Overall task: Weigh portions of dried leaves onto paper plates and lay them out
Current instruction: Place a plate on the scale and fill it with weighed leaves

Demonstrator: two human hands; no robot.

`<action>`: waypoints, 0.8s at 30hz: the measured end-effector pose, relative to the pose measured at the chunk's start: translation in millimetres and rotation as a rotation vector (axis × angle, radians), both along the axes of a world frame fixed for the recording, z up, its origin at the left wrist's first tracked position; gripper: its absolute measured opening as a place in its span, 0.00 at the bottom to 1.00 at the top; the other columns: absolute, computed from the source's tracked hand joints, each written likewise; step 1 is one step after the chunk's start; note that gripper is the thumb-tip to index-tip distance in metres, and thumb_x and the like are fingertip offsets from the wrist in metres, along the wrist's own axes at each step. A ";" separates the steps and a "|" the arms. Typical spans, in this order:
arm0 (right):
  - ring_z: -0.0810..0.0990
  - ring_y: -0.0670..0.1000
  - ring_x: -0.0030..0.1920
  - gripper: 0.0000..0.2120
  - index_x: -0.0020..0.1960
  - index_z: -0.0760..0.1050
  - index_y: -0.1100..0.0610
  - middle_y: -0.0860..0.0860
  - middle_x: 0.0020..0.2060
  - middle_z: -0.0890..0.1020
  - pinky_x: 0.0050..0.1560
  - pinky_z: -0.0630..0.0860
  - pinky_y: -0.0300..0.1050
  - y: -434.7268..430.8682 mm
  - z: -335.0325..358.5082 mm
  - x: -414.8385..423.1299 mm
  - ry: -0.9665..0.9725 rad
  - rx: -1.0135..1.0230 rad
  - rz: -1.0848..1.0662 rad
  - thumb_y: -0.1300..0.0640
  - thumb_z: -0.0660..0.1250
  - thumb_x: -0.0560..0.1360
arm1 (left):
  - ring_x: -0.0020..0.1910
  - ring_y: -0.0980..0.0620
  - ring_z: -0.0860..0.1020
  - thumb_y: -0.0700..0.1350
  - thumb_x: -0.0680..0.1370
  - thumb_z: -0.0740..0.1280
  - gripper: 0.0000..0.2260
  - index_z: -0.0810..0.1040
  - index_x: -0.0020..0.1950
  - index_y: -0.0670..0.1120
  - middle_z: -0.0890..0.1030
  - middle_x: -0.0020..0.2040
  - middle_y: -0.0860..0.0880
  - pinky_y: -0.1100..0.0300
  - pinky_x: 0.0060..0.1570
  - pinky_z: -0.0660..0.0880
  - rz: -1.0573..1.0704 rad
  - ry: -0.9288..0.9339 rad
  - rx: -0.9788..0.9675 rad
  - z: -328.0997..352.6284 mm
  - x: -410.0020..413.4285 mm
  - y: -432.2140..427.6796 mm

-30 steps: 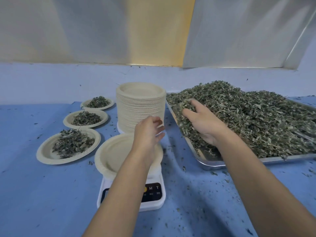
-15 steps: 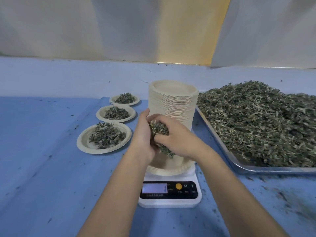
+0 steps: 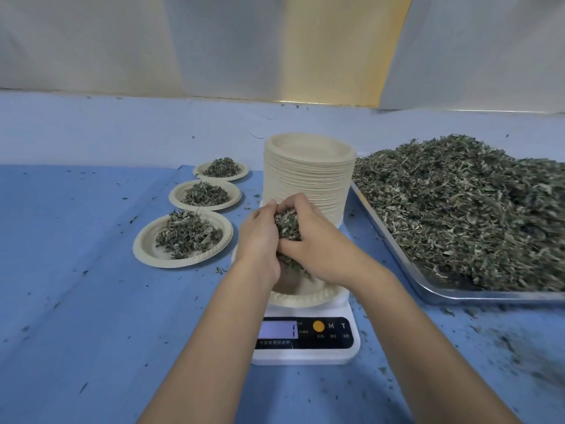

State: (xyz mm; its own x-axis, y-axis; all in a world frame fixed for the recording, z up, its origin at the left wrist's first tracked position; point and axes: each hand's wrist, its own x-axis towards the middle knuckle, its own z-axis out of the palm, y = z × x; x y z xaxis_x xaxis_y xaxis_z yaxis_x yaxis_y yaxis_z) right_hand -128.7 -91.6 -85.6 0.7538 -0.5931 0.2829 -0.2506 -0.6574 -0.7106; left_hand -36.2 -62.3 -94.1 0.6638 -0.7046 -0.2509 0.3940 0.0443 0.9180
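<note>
At the centre of the frame, the left hand and the right hand are cupped together, fingers curled round a clump of dried leaves pressed between them. They hold it just above a paper plate that sits on a white digital kitchen scale; whether any leaves have reached the plate is hidden by the hands. The reading on the scale's lit display is too blurred to make out. Right behind the hands stands a tall stack of paper plates. The right of the frame is filled by a metal tray heaped with loose dried leaves. Left of centre, three filled plates lie in a receding row on the blue table cover: the nearest plate, the middle plate and the far plate, each bearing a mound of leaves. Leaf crumbs are scattered over the cover.
</note>
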 end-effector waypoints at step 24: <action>0.72 0.50 0.63 0.22 0.67 0.71 0.53 0.50 0.63 0.75 0.57 0.68 0.41 -6.0 0.0 -5.7 0.238 -0.152 -0.059 0.44 0.63 0.77 | 0.39 0.53 0.78 0.45 0.81 0.60 0.10 0.76 0.41 0.47 0.80 0.38 0.51 0.56 0.49 0.75 0.181 0.119 -0.235 21.8 15.9 16.1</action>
